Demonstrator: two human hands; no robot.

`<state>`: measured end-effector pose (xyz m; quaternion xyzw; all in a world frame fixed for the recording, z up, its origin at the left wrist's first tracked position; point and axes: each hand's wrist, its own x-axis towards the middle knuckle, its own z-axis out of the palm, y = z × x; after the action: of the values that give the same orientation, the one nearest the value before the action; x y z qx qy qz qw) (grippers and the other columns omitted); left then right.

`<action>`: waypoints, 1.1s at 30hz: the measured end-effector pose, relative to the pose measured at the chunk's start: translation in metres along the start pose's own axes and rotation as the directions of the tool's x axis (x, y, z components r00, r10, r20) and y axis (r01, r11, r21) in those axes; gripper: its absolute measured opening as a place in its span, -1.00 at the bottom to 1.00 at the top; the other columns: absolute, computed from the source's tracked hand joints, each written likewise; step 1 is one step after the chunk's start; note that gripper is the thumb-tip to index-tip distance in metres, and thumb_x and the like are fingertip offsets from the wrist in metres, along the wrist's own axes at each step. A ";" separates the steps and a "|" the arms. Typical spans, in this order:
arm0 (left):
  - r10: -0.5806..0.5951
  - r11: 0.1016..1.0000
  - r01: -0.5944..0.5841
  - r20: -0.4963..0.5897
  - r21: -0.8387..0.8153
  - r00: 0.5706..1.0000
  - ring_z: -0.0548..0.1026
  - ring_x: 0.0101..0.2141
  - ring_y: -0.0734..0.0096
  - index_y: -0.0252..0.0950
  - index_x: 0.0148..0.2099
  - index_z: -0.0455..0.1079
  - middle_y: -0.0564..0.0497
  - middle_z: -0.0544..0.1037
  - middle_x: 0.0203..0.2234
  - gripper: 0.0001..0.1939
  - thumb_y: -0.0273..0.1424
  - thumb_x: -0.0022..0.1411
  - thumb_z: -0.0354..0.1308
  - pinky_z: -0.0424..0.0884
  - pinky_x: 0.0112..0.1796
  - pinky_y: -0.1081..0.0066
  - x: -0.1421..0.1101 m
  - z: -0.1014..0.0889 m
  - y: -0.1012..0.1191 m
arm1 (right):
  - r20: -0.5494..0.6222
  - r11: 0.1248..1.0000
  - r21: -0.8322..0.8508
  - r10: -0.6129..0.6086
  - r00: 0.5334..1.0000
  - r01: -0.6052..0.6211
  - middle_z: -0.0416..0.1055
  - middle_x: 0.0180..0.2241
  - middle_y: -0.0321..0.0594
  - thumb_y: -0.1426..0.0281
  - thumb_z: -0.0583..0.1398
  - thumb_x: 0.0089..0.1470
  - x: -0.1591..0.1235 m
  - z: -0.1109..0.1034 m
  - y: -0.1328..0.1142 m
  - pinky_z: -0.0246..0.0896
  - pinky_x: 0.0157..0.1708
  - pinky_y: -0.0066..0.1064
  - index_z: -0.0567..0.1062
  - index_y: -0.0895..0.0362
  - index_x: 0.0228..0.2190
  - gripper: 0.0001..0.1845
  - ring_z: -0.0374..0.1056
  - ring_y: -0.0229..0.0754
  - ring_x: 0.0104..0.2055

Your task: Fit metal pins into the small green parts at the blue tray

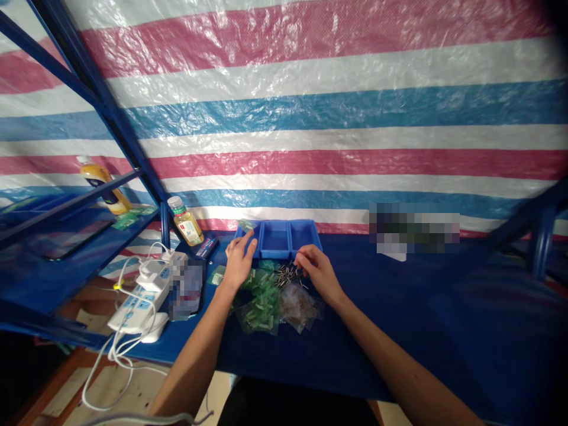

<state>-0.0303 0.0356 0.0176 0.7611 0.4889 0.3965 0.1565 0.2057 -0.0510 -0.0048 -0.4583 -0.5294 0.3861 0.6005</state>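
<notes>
My left hand [239, 257] is over the left compartment of a blue three-part tray [275, 254], its fingers stretched out and apart. A small greenish packet [246, 225] lies in that compartment, just beyond the fingertips. My right hand [317, 269] is at the tray's front right corner with thumb and fingertips pinched together; whatever they hold is too small to make out. Beside it is a pile of small metal screw-like pieces [288, 276]. Nearer me lie a heap of green plastic packets [261, 305] with pale pieces inside and several clear plastic bags [299, 307].
To the left are a white power strip [141, 305] with tangled cables, a phone [189, 290] and a drink bottle [186, 222]. Another bottle [106, 183] stands on the side shelf. Blue metal posts [133, 148] and a striped plastic sheet [310, 118] bound the blue tabletop [355, 331].
</notes>
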 end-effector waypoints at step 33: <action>-0.129 0.694 -0.146 0.322 0.705 0.938 0.56 0.00 -0.07 -0.42 -0.12 0.61 -0.38 0.64 -0.12 -0.69 -0.40 0.38 0.05 0.31 0.16 0.03 0.100 -0.032 -0.078 | 0.132 0.644 -0.760 0.020 0.991 0.088 0.50 -0.51 -0.35 0.29 0.19 0.28 0.001 -0.015 0.012 0.05 -0.40 -0.42 0.61 0.01 -0.26 -0.83 0.39 -0.20 -0.45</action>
<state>-0.0823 0.1545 0.0346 0.8209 0.5655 0.0335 -0.0717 0.2211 -0.0491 -0.0163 -0.6329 -0.6884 0.1444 0.3234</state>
